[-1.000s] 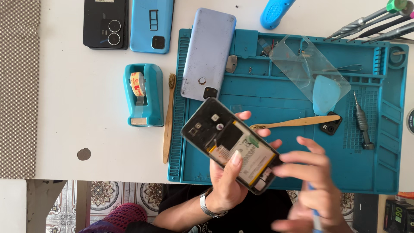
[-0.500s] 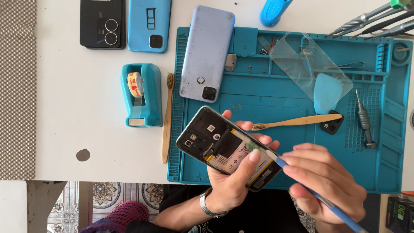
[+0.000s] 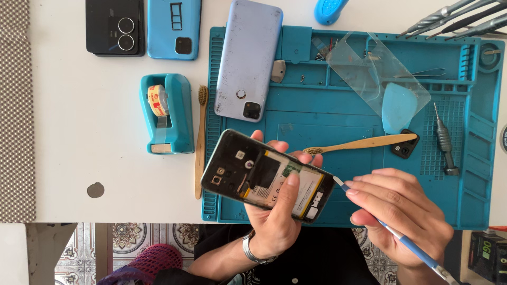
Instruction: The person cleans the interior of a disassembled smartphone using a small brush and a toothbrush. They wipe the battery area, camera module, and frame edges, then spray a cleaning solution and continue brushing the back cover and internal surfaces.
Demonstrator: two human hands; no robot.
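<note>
white table, blue repair mat [image 3: 343, 113] | opened phone [image 3: 266, 177], back cover off, is gripped in left hand [image 3: 274, 221] above the mat's near edge | blue spudger [image 3: 391, 235] is pinched in right hand [image 3: 404, 214], tip at phone's end

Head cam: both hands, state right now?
Left hand: closed around the opened phone, back cover off, battery showing.
Right hand: closed on a thin blue pry tool, tip at the phone's edge.
</note>
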